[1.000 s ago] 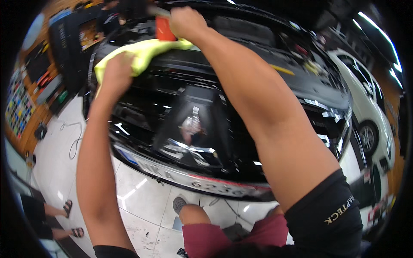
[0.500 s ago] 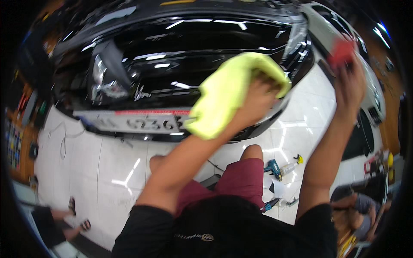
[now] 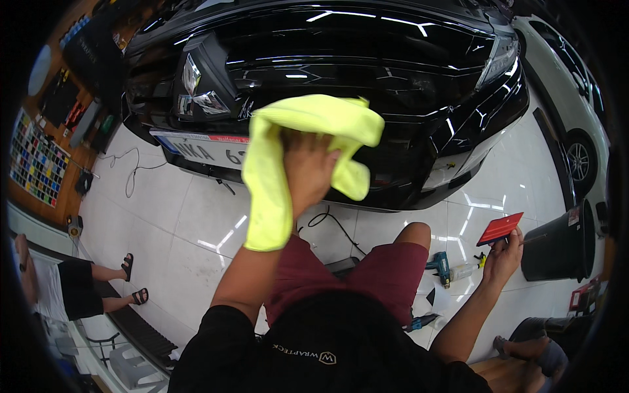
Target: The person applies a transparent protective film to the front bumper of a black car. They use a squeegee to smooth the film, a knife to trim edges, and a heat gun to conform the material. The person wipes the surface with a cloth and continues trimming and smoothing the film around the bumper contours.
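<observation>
The person sits or crouches at the glossy black car [image 3: 406, 105], knees apart, both hands busy. Over the left hand [image 3: 308, 170] hangs a bright yellow cloth [image 3: 267, 209], right in front of the bumper and covering part of the licence plate [image 3: 200, 149]. It makes a lopsided arch: the top runs across, over the fingers, a long tail drops on the left, pointing back toward the person, and a shorter flap hangs on the right. Its longest stretch, that left tail, lies nearly in line with the person's gaze. The hand is closed on the cloth, thumb against the right flap, though the fingertips are hidden; I can't tell whether the cloth touches the paintwork.

Out to the other side, well apart from the car, the right hand [image 3: 502, 261] pinches a flat red squeegee [image 3: 500, 228] by its near side, thumb and fingers close together. The squeegee's long axis slants, rising toward the right, with its dark edge turned toward the person and the red face up.

Near that hand, a tall black bin [image 3: 555, 247] stands on the pale tiled floor [image 3: 209, 216]. Closer to the person's knee a teal heat gun [image 3: 440, 268] lies just beside a spray bottle [image 3: 464, 270] with a yellow head.
</observation>
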`<act>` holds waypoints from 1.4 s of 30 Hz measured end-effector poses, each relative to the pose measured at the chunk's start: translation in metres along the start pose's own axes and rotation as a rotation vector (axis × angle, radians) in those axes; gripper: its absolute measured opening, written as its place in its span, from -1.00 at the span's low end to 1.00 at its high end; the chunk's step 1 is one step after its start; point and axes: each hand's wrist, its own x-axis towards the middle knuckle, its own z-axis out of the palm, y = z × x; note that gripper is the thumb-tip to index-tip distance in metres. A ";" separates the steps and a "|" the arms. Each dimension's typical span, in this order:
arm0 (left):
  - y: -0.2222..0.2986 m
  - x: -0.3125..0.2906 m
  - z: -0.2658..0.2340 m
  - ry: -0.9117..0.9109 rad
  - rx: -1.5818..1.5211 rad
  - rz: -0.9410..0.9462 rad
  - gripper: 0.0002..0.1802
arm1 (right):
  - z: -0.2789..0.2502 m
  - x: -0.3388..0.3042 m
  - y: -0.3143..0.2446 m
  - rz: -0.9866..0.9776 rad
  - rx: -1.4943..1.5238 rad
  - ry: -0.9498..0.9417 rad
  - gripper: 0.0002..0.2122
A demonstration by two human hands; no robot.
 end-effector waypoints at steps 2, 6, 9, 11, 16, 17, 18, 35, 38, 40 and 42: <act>-0.040 -0.008 -0.015 0.075 0.200 -0.008 -0.51 | -0.005 -0.002 0.008 0.013 -0.007 -0.035 -0.77; -0.142 -0.042 -0.033 0.313 0.001 -0.158 -0.64 | 0.005 -0.003 0.027 0.049 0.000 0.032 -0.78; -0.110 -0.066 -0.045 0.469 -0.228 -0.190 -0.72 | 0.012 0.000 0.033 0.091 -0.029 -0.061 -0.80; -0.077 -0.063 -0.033 0.378 -0.033 0.152 -0.59 | 0.019 -0.002 0.036 0.119 -0.011 -0.030 -0.80; 0.062 0.040 -0.002 -0.163 -0.237 0.581 -0.56 | 0.021 -0.004 0.048 0.170 -0.030 -0.024 -0.79; 0.089 0.061 0.021 -0.071 -0.215 0.605 -0.44 | 0.023 -0.006 0.048 0.178 -0.040 -0.020 -0.79; 0.113 0.068 0.039 -0.042 -0.108 0.563 -0.40 | 0.022 -0.009 0.044 0.201 -0.064 0.036 -0.78; -0.104 -0.019 -0.034 0.098 0.203 0.033 -0.34 | -0.044 -0.063 0.086 0.341 -0.707 -0.511 -0.86; -0.074 -0.004 -0.047 0.193 0.419 0.409 -0.36 | -0.046 -0.098 0.120 0.240 -1.035 -0.847 -0.81; -0.012 0.021 -0.036 0.007 0.127 0.413 -0.38 | -0.044 -0.112 0.137 0.187 -1.143 -0.898 -0.80; 0.051 0.051 -0.014 -0.386 -0.043 0.294 -0.40 | -0.047 -0.111 0.147 0.177 -1.190 -0.888 -0.80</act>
